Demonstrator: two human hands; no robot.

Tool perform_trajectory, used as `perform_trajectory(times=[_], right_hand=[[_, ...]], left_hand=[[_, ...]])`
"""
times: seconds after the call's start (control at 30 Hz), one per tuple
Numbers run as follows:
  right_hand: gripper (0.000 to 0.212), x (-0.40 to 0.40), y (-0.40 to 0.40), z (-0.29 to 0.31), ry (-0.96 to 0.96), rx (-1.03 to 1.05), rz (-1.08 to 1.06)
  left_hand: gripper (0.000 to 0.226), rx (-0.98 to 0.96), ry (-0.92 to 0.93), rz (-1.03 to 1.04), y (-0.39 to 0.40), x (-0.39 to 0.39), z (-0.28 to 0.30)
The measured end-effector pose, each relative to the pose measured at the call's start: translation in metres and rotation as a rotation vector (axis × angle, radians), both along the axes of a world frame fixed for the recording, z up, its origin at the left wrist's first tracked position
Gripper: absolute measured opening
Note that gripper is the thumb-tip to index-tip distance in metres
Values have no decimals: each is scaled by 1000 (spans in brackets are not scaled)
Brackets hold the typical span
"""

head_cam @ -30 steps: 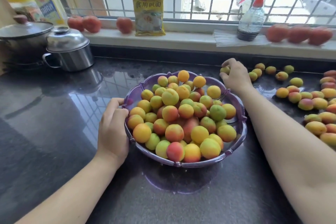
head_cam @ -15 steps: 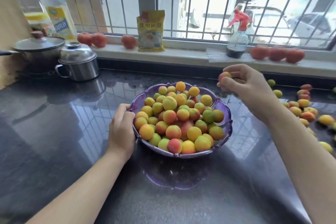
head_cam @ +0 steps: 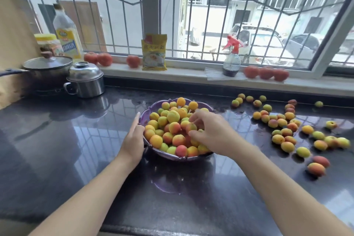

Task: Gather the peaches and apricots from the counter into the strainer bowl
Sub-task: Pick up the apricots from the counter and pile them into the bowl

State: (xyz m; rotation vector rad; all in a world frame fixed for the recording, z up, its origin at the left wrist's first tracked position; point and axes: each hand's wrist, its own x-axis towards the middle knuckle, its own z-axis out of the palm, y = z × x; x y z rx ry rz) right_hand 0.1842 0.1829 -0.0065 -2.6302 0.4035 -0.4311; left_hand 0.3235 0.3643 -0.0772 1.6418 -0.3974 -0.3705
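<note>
Peaches and apricots point(head_cam: 172, 126) heap the purple strainer bowl point(head_cam: 146, 113) at the centre of the frame, where the right hand point(head_cam: 208, 132) hovers with loosely spread fingers around a reddish fruit point(head_cam: 191, 127), though I cannot tell whether it grips or has let go; the left hand point(head_cam: 134, 138) rests flat-fingered against the rim. Setting each fruit into a hollow, I think, would stop it rolling off. Loose fruit point(head_cam: 287, 130) lies scattered right on the counter point(head_cam: 76, 140), well apart from the steel pot point(head_cam: 86, 80) at upper left.
</note>
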Motion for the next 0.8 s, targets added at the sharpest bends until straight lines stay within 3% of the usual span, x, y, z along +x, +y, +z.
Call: perform_trajectory(times=[0.3, 0.4, 0.47, 0.6, 0.8], right_hand=[[23, -2, 4, 7, 82, -58, -30], [33, -6, -2, 8, 97, -11, 16], [39, -16, -10, 5, -32, 87, 5], [20, -55, -38, -20, -424, 244, -253], [16, -117, -75, -65, -382, 107, -461]], left_hand=[[76, -46, 108, 62, 3, -31, -4], [75, -52, 130, 79, 2, -38, -6], [75, -45, 127, 97, 0, -39, -7], [76, -38, 132, 122, -4, -38, -8], [71, -61, 127, 125, -25, -43, -9]])
